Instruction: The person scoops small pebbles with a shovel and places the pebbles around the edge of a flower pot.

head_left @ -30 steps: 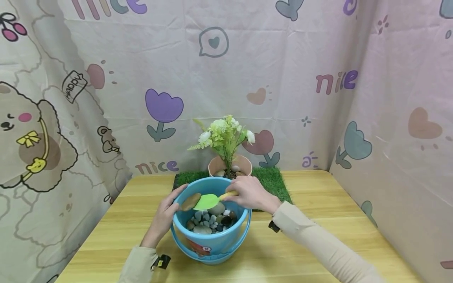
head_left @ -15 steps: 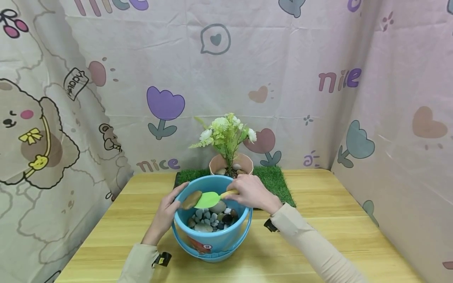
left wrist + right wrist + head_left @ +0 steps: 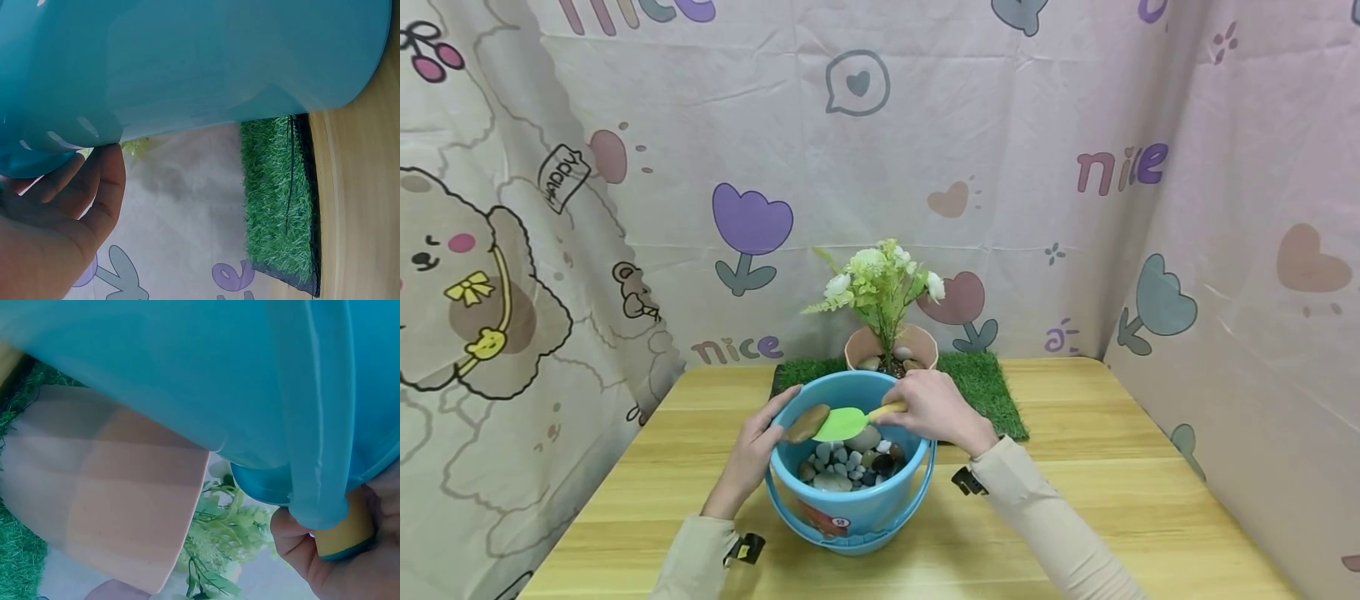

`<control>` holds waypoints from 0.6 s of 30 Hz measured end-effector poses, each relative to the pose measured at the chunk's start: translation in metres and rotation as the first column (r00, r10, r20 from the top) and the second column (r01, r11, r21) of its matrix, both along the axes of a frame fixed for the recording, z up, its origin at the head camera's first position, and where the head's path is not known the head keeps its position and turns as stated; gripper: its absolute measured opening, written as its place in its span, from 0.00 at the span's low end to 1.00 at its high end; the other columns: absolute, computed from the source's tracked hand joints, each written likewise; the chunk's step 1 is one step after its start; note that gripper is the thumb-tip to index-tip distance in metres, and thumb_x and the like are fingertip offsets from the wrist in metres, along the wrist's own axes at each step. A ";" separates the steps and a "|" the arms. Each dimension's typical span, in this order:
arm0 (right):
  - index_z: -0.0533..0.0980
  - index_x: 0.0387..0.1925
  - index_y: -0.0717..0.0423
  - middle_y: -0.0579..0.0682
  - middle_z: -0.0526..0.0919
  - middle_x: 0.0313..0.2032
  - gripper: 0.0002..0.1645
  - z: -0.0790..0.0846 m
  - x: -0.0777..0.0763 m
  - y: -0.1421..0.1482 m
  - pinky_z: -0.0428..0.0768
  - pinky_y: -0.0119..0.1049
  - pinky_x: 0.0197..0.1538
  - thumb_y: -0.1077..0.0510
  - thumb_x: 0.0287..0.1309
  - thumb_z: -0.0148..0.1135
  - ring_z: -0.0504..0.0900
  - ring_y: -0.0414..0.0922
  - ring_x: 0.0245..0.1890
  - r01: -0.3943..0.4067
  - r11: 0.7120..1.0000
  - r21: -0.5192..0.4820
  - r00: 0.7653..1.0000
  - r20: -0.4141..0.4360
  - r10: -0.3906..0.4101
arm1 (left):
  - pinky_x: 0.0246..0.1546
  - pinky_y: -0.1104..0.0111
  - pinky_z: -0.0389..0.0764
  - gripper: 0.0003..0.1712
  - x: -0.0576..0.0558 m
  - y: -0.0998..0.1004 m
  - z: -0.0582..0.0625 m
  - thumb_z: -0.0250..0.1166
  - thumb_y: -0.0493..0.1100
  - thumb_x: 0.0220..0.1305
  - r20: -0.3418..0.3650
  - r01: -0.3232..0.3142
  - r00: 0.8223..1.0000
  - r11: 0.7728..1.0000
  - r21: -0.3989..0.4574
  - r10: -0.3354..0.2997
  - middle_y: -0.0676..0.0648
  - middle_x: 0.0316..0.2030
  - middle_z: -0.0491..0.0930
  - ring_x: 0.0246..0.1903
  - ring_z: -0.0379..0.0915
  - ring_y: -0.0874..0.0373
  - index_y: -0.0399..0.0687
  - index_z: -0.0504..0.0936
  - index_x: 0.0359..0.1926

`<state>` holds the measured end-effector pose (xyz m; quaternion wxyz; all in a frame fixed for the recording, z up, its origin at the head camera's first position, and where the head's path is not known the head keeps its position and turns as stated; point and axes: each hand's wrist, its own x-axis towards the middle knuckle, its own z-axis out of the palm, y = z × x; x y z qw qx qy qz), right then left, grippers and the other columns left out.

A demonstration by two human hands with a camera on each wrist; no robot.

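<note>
A light-blue bucket [image 3: 868,504] stands on the table with grey, white and dark pebbles [image 3: 846,467] inside. My left hand [image 3: 748,450] grips its left rim; in the left wrist view the fingers [image 3: 109,187] press against the outer wall. My right hand [image 3: 936,408] holds a small garden trowel [image 3: 841,425] by its yellow handle [image 3: 344,534] over the far right rim. The trowel's green blade points left across the bucket's mouth. At the blade's tip, beside my left thumb, is a large flat brown stone [image 3: 807,423], overlapping the bucket's inner left wall.
Behind the bucket, a pink flowerpot [image 3: 855,350] with white artificial flowers [image 3: 880,271] stands on a green artificial-grass mat [image 3: 988,392]. The bucket's blue carrying handle [image 3: 857,542] hangs down in front. Patterned cloth [image 3: 1037,125] encloses the wooden table [image 3: 1075,483] at back and sides.
The head view has shifted slightly. Both hands, the trowel and the brown stone keep nearly the same places at the bucket; my right forearm has drawn in a little.
</note>
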<state>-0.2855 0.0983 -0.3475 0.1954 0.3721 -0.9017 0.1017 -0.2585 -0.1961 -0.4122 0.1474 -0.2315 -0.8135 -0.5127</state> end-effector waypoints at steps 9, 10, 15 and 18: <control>0.87 0.30 0.35 0.32 0.85 0.28 0.09 -0.002 -0.001 0.001 0.68 0.28 0.28 0.39 0.51 0.69 0.73 0.32 0.26 -0.011 0.999 -0.031 1.000 0.004 0.011 | 0.49 0.71 0.71 0.35 -0.001 0.000 -0.001 0.43 0.30 0.63 0.001 0.004 1.000 1.000 0.001 -0.004 0.39 0.69 0.66 0.67 0.64 0.40 0.44 0.64 0.72; 0.87 0.30 0.35 0.31 0.85 0.28 0.09 -0.002 -0.001 0.001 0.68 0.28 0.28 0.39 0.52 0.69 0.72 0.32 0.26 -0.011 0.999 -0.034 1.000 0.006 0.011 | 0.50 0.71 0.71 0.35 -0.001 0.001 -0.001 0.43 0.30 0.63 -0.001 0.000 1.000 1.000 0.000 0.000 0.39 0.69 0.66 0.67 0.64 0.40 0.43 0.64 0.72; 0.87 0.28 0.33 0.30 0.83 0.25 0.08 -0.001 -0.001 0.002 0.66 0.28 0.27 0.39 0.52 0.68 0.69 0.32 0.24 -0.012 0.998 -0.057 1.000 0.011 0.012 | 0.46 0.69 0.69 0.35 -0.001 0.001 -0.001 0.44 0.30 0.61 -0.007 -0.016 1.000 1.000 0.000 0.016 0.39 0.68 0.68 0.65 0.66 0.42 0.44 0.65 0.72; 0.87 0.29 0.34 0.31 0.84 0.26 0.09 -0.001 -0.001 0.003 0.65 0.27 0.27 0.39 0.53 0.68 0.68 0.32 0.24 -0.010 0.998 -0.063 1.000 0.011 0.011 | 0.45 0.68 0.68 0.36 -0.002 0.000 -0.002 0.44 0.30 0.61 0.000 -0.019 1.000 1.000 0.001 0.019 0.38 0.68 0.67 0.64 0.66 0.42 0.44 0.64 0.72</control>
